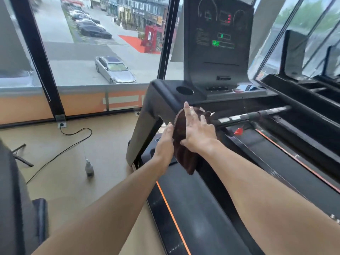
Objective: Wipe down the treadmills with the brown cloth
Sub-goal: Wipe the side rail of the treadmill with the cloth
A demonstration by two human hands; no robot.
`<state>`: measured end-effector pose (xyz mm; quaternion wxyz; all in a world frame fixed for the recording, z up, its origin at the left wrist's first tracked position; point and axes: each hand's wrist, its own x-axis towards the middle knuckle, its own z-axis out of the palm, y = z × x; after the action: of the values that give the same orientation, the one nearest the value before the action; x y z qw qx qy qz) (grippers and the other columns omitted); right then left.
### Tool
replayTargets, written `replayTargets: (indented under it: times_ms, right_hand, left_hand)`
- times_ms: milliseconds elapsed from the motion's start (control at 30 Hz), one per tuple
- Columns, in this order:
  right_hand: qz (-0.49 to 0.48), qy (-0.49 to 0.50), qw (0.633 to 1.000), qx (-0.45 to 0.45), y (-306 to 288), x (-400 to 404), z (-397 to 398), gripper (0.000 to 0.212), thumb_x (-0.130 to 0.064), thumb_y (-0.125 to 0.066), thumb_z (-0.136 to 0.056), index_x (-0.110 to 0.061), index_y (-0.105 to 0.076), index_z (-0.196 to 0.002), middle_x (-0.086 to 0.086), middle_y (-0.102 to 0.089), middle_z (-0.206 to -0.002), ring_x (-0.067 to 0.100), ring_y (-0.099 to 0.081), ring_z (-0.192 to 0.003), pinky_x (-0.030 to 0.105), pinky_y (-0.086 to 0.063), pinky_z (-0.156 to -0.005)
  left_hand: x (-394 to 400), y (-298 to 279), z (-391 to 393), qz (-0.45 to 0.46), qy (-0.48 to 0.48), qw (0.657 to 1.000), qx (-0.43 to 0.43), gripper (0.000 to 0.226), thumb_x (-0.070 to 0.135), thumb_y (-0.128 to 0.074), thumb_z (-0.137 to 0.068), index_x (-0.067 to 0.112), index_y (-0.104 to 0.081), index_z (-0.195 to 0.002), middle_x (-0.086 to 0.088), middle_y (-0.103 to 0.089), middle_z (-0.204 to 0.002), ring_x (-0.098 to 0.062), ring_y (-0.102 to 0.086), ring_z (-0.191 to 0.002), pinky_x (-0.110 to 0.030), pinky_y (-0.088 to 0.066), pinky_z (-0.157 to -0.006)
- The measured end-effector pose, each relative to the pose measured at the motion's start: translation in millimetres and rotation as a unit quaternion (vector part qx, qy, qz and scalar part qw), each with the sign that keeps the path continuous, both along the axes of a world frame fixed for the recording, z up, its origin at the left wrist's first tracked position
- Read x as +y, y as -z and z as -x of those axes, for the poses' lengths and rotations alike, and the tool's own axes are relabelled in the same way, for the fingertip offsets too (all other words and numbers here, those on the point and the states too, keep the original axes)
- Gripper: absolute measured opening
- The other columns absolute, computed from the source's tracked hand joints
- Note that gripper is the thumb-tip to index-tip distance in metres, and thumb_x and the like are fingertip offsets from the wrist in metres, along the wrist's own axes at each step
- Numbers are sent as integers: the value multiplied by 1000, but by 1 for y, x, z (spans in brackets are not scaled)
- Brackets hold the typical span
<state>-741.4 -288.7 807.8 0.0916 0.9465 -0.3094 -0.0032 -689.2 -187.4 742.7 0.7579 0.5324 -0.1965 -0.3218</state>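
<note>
**A:** so what's seen around the treadmill (pixel 217 100)?

**B:** A small bottle (pixel 89 167) is stood on the floor to the left, with a black cable (pixel 73 142) run past it to a wall socket (pixel 61 124). Far off, a silver car (pixel 115 69) is seen through the window.

**A:** and the brown cloth (pixel 183 144)?

**B:** It's draped over the left handrail, long axis hung near-to-far and downward. It's sandwiched between the hands: left hand (pixel 164 144) laid flat with fingers together, right hand (pixel 197 128) pressed on top with fingers spread apart.

**A:** the cup holder (pixel 184 90)?

**B:** Nothing can be made out inside it.
</note>
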Motion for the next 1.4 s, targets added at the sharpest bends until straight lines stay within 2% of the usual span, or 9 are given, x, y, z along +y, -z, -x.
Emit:
replayTargets:
  times_ms: [67,200,400,600,733,833,933,1133,1400]
  right_hand:
    - [-23,9,1000,-8,-3,10,51,128,-46,-75,-86,-23,28,-158,-4,1,-172,31,-27,-151,46,-44,-104]
    - [-27,30,999,22,-5,25,133,118,-58,-70,-85,-20,10,-163,2,-5,-172,34,-40,-143,44,-41,-105]
    - [-8,62,995,81,-19,33,192,111,-64,-64,-84,-21,2,-163,8,-66,-125,28,-61,-119,35,-41,-79]
    - [-45,43,998,1,-5,36,162,98,-52,-58,-95,-22,6,-162,15,-40,-145,33,-51,-128,41,-45,-92]
    - [-11,-66,998,1,1,20,113,86,-40,-48,-103,-24,11,-163,17,-3,-169,36,-10,-156,45,-31,-120]
    - [-38,-103,994,9,-1,0,61,78,-36,-41,-104,-26,9,-164,14,12,-171,34,10,-158,48,-11,-128]
    - [-40,-102,994,8,-1,-17,15,76,-37,-36,-105,-22,10,-164,16,13,-170,35,12,-157,54,-3,-127]
    - [-31,-102,994,11,-4,-42,-77,77,-35,-39,-105,-21,7,-164,15,12,-171,34,17,-157,58,4,-126]
    - [55,-160,984,56,-9,-49,-150,71,-30,-39,-102,-28,-6,-165,8,15,-171,29,21,-156,61,10,-123]
  left_hand:
    - [1,3,47,5,14,1000,1,52,55,-37,-106,25,-57,-143,2,-64,-139,-13,-60,-128,-30,-44,-111]
    - [-8,46,131,41,0,999,15,88,87,-54,-77,45,-39,-152,11,-35,-162,-10,-30,-150,-42,-21,-126]
    - [-1,21,214,50,-20,998,16,51,98,-38,-71,86,-34,-120,30,-13,-164,3,-7,-153,-39,-5,-128]
    - [-17,14,178,73,-45,996,13,64,91,-37,-78,68,-23,-136,28,-2,-165,3,5,-153,-36,0,-128]
    - [-34,26,128,89,-21,993,79,94,92,-52,-74,46,-35,-154,7,-29,-166,-15,-28,-152,-43,-23,-125]
    - [-37,15,83,78,-10,993,85,75,77,-39,-93,31,-45,-152,-2,-57,-147,-19,-53,-136,-43,-36,-119]
    - [-42,16,40,115,-24,990,82,63,62,-28,-104,25,-48,-151,-4,-61,-143,-18,-57,-133,-37,-41,-116]
    - [-53,39,-32,88,-79,989,89,101,91,-55,-73,39,-34,-156,5,-26,-167,-16,-22,-154,-45,-22,-126]
    - [-31,59,-47,7,-62,998,-1,74,63,-40,-95,35,-21,-161,20,-14,-167,7,-10,-151,-30,-7,-127]
